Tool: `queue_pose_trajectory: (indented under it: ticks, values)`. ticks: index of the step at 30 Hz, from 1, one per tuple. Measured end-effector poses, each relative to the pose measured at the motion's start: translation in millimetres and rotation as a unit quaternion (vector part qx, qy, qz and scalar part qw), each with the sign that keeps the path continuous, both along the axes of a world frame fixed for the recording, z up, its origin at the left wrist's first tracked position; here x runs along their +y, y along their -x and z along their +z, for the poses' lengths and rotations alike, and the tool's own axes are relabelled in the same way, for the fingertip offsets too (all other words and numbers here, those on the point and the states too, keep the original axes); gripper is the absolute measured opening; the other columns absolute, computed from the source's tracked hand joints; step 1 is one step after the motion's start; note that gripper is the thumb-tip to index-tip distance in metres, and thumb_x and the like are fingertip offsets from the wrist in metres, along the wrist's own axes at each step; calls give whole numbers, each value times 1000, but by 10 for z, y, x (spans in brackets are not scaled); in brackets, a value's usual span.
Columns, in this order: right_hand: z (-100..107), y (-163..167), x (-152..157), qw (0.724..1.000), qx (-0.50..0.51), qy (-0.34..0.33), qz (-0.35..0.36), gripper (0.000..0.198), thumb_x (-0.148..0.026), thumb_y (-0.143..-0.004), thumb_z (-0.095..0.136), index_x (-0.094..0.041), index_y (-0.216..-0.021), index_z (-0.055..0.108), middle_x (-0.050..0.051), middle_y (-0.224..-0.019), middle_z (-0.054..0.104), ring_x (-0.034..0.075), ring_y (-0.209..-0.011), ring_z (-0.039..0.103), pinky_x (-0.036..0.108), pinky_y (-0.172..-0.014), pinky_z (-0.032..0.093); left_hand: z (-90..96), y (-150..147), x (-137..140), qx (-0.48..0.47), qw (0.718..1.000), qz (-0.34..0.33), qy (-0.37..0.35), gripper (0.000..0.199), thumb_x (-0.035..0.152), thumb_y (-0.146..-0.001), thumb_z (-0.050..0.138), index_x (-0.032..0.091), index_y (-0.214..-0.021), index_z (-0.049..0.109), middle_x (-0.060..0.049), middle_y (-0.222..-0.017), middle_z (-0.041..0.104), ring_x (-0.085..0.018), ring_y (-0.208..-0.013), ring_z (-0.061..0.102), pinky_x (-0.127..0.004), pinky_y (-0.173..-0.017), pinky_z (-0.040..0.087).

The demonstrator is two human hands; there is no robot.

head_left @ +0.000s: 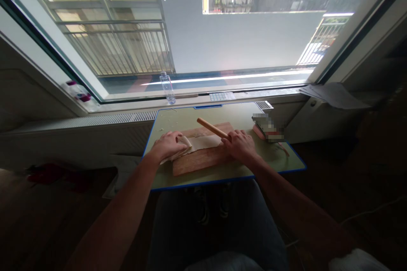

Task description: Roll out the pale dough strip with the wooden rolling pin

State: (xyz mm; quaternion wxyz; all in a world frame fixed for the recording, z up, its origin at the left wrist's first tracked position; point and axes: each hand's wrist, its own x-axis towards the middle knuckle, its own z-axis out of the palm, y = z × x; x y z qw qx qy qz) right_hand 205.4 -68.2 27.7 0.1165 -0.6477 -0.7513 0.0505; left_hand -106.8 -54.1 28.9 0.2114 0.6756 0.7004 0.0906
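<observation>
A long flat strip of pale dough (205,142) lies across a wooden cutting board (200,160). My left hand (169,144) is curled over the dough's left end, which is folded up or bunched under the fingers and hangs past the board's edge. In my right hand (241,144) is a slim wooden rolling pin (211,127), gripped near its right end. The pin slants up to the far left over the dough's far edge. Whether it touches the dough there I cannot tell. My right fingers cover the dough's right end.
The board rests on a small green table (168,178) with a blue rim. At its right lies a blurred-out object, perhaps a phone, on something pink (259,131). A clear plastic bottle (167,89) stands on the windowsill beyond, and papers (333,95) lie at the right.
</observation>
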Motion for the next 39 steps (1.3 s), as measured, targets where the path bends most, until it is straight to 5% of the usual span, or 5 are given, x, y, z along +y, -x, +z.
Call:
queue_pose_trajectory:
  ticks: [8, 21, 27, 39]
  values:
    - [-23, -25, 44, 1000, 11, 24, -4, 34, -48, -106, 57, -19, -114, 74, 14, -124, 74, 33, -121, 62, 40, -96, 43, 56, 83, 225, 23, 994, -29, 102, 53, 69, -60, 80, 21, -80, 71, -5, -84, 74, -25, -78, 67, -32, -60, 40]
    - [-33, -62, 17, 999, 36, 34, -4, 32, -48, -106, 59, -20, -113, 73, 13, -127, 74, 30, -123, 61, 38, -98, 43, 263, -11, 263, 6, 989, -53, 140, 53, 62, -48, 82, 23, -82, 70, -4, -87, 74, -25, -87, 66, -30, -65, 44]
    - [-57, -77, -2, 998, 51, 26, 0, 31, -48, -106, 60, -21, -114, 73, 12, -126, 74, 30, -124, 61, 38, -98, 42, 270, 21, 300, -25, 986, -70, 152, 42, 58, -50, 82, 23, -71, 70, 0, -71, 68, -22, -77, 62, -29, -64, 42]
    - [-55, -85, -15, 998, 53, 20, 5, 29, -46, -106, 62, -21, -112, 73, 11, -123, 75, 29, -122, 61, 36, -96, 43, 353, -63, 106, -67, 979, -148, 123, 34, 53, -63, 74, 26, -82, 66, 0, -87, 73, -24, -90, 67, -29, -74, 48]
